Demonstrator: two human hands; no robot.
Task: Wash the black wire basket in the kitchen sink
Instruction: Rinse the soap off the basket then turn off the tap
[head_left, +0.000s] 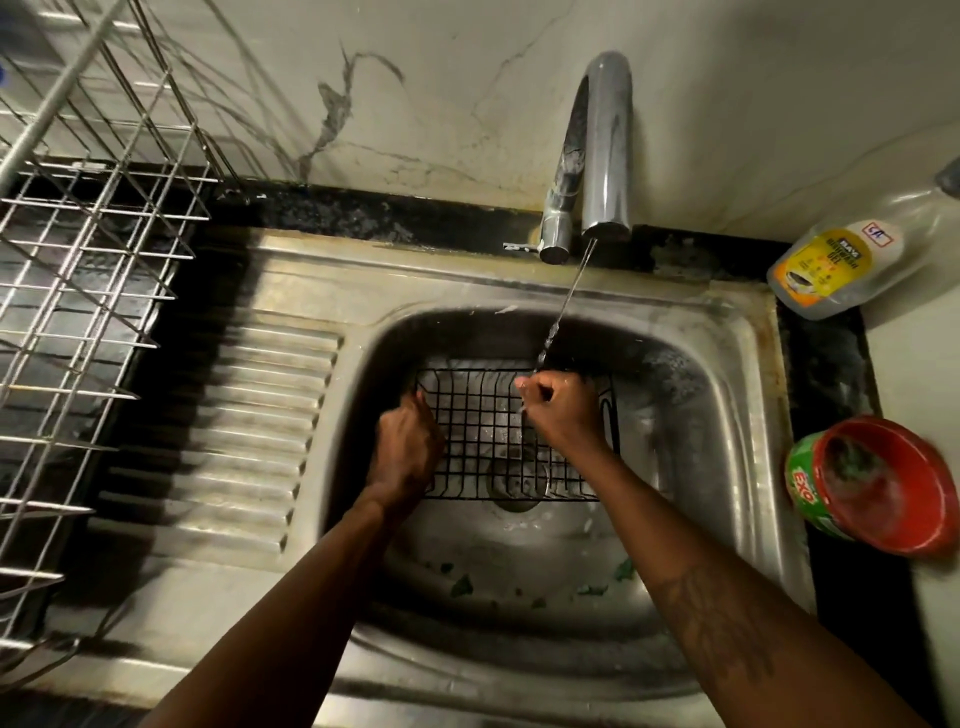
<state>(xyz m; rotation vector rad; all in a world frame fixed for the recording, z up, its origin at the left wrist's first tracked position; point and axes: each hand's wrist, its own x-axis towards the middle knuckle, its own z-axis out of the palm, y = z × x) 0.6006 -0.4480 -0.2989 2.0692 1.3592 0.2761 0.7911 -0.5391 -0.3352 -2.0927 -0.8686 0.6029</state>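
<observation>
Basket (475, 415), "EXO" tub (804, 491), perhaps "GEL" bottle (852, 260)

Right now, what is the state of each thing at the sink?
Tap: running, thin stream.
Basket: in the sink, under the stream, held by both hands.
Left hand: grips the basket's left edge.
Right hand: grips its far edge.
Sink: wet, green scraps inside.
Red tub: open, no lid.
Bottle: standing on the counter.

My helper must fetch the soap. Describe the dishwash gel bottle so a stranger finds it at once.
Find the steel sink and its tap. On the dark counter right of the tap, by the sink's far right corner, is the dishwash gel bottle. Unlike the red and green tub nearer you, it is clear plastic with a yellow label.
</observation>
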